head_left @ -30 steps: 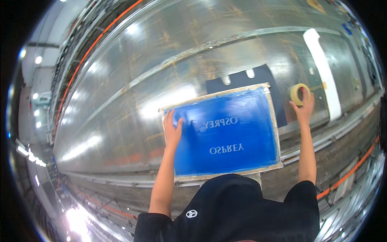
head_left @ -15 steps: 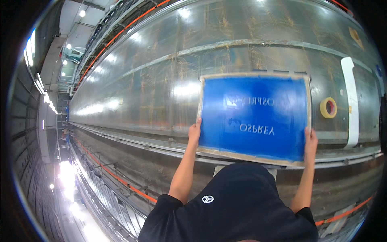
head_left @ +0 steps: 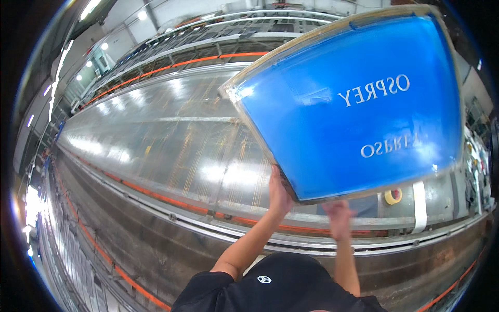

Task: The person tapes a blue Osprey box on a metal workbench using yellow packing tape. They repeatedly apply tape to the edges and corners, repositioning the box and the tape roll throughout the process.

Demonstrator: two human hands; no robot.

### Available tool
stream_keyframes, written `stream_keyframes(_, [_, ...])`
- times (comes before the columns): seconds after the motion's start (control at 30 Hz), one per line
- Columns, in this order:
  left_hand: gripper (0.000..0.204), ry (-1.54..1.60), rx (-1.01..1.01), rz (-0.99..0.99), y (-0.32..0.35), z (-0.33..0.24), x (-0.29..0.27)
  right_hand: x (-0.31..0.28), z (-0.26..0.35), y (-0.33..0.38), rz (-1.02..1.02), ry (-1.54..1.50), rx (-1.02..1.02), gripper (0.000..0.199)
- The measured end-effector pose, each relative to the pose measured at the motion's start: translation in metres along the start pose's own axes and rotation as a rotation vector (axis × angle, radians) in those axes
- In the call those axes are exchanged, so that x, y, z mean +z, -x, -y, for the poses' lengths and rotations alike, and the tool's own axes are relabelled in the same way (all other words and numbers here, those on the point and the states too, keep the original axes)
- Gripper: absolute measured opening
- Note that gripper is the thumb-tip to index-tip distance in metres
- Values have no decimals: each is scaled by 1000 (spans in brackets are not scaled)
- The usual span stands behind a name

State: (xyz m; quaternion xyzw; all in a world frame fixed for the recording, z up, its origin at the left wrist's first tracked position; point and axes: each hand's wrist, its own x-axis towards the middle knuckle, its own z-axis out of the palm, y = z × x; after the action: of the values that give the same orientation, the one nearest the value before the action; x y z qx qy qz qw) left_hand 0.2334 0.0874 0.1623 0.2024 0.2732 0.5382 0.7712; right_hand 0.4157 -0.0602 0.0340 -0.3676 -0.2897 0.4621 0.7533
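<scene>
A screen-printing frame (head_left: 332,140) with blue mesh and pale mirrored lettering is raised and tilted up over the long table, at the right. My left hand (head_left: 279,196) grips its lower left corner, thumb along the side rail. Just below the frame's bottom edge is my right hand (head_left: 340,217), blurred by motion, its fingers apart and no longer on the side rail. On the table under the frame lies a dark grey flat piece (head_left: 363,206), partly hidden by the frame.
The long metal-topped table (head_left: 156,151) runs away to the far left, with a rail (head_left: 312,243) along its near edge. A roll of yellow tape (head_left: 393,196) and a white strip (head_left: 419,208) lie at the right. Behind stands another long rack (head_left: 228,44).
The screen frame has gone from lying flat on the table to raised and tilted. My right hand has left its right side and moved left to below its bottom edge. The dark piece now shows.
</scene>
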Motion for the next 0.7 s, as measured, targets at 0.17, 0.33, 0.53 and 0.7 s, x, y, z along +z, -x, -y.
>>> stream_keyframes(0.17, [92, 14, -80, 160, 47, 34, -38, 142, 0, -23, -590, -110, -130, 76])
stream_keyframes(0.33, [99, 235, -473, 554, 29, 26, -170, 70, 0, 13, -603, 219, 58, 81])
stream_keyframes(0.53, [86, 153, -389, 253, 14, -104, -224, 20, 7, 41, -500, 478, 300, 73])
stream_keyframes(0.7, [51, -514, -463, 130, -5, -77, -282, -14, -15, 34, -317, 699, 406, 67])
